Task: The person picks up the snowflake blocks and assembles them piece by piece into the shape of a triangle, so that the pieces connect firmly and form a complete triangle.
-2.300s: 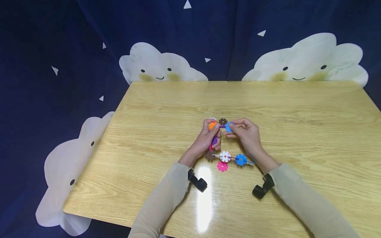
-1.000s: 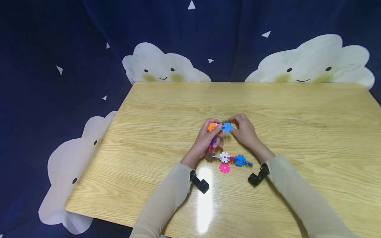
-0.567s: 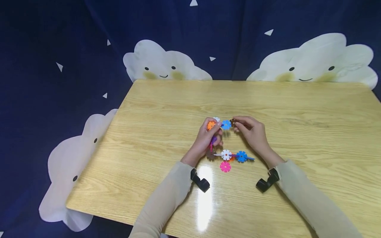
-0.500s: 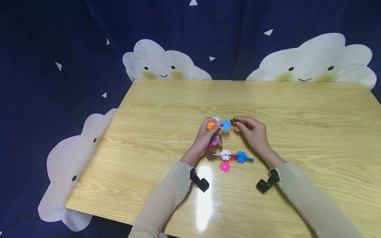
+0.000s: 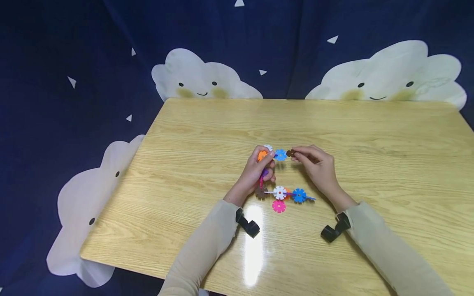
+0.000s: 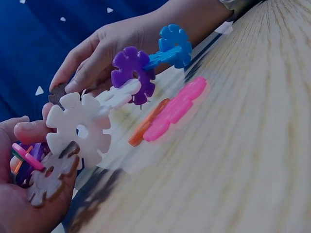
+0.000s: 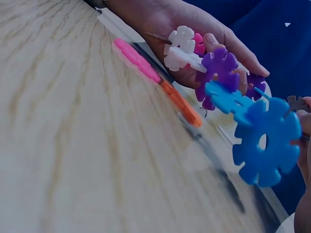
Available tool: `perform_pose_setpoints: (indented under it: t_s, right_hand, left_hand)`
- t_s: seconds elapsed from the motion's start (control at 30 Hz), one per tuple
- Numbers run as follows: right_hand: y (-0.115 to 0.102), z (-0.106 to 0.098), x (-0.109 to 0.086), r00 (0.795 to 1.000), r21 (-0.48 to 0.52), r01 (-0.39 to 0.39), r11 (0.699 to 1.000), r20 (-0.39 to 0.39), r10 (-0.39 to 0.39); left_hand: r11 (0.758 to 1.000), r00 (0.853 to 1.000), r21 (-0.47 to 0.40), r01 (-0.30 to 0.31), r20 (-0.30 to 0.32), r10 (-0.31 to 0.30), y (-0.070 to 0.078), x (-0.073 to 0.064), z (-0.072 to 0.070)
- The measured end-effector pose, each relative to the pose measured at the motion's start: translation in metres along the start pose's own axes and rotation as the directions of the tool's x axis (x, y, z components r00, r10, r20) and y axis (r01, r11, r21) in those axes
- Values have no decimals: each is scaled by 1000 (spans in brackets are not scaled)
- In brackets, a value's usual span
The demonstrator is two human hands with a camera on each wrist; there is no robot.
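In the head view my left hand (image 5: pixel 255 170) grips a chain of notched plastic snowflake discs, with an orange disc (image 5: pixel 262 156) by the thumb and a light blue disc (image 5: pixel 280 155) sticking out rightward. My right hand (image 5: pixel 318 168) pinches a brown disc (image 5: pixel 290 153) close to the light blue one; whether they touch I cannot tell. The chain's lower stretch runs right from another brown disc (image 6: pixel 53 174) through a white disc (image 6: pixel 80 128) and a purple disc (image 6: pixel 132 75) to a darker blue disc (image 7: pixel 267 141). Fingers hide part of the chain.
Loose on the wooden table (image 5: pixel 207 135) lie a pink disc (image 5: pixel 279 206) and an orange disc (image 7: pixel 181 103), beneath the chain. Another white disc (image 5: pixel 268 147) shows partly behind my left hand. A dark blue curtain (image 5: pixel 281 49) with clouds stands past the table's far edge.
My right hand has let go of the light blue disc and picked up the brown disc from behind it, bringing it to its right side. Lately that hand has shifted slightly right. My left hand keeps its grip.
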State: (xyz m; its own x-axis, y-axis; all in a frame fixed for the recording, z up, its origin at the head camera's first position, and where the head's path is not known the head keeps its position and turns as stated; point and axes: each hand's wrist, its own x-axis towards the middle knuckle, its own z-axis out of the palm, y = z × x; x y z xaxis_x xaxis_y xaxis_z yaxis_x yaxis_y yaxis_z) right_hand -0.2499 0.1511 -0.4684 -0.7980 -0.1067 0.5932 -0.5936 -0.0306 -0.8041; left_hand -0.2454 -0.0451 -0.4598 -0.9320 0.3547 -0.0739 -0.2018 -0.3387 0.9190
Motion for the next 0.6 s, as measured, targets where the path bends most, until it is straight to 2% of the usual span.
perform_pose_setpoints:
  t_s: [0.17,0.47,0.6]
  right_hand:
    - [2,-1,-1,1000,65,-24,998,13,23]
    - [0,3,-3,997,175,-51,983,-47,61]
    - [0,5,-3,999,106,-7,994,-50,12]
  left_hand:
    - [1000,999,8,25,20,-25,0,0,0]
    - [1000,999,27,8,48,-9,-1,1,-1]
    - [1000,999,29,0,45,-1,-1,0,1]
